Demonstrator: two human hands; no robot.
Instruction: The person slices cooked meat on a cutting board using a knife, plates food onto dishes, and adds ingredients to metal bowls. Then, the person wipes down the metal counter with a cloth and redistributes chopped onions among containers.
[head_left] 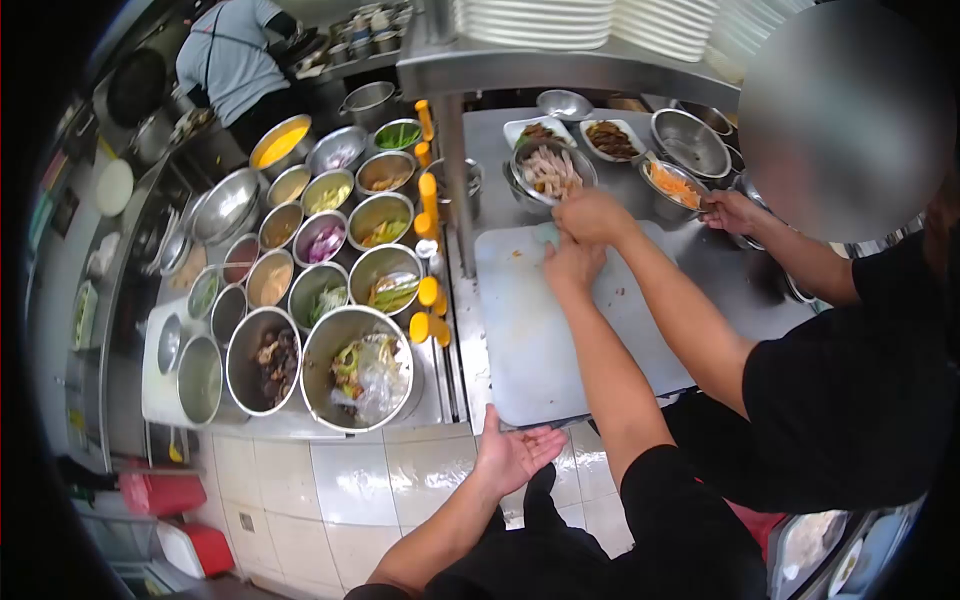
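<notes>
My left hand (515, 460) is palm up beside the front edge of the white cutting board (530, 330), fingers spread, with small brown bits lying on the palm. On the board's far part, my right hand (575, 265) has its fingers closed round a pale green cloth (547, 234), mostly hidden. A co-worker's hand (592, 215) is right above it, near a metal bowl of pale meat strips (550, 172). The co-worker's other hand (735, 213) grips a bowl of orange shreds (675, 186). A few crumbs dot the board.
Many metal pots of ingredients stand at the left, including a large pot (405, 405) with a plastic bag. Yellow-capped bottles (430, 328) line the counter edge. White plates (535, 20) are stacked on the shelf above. Another person (232, 60) works at the back left.
</notes>
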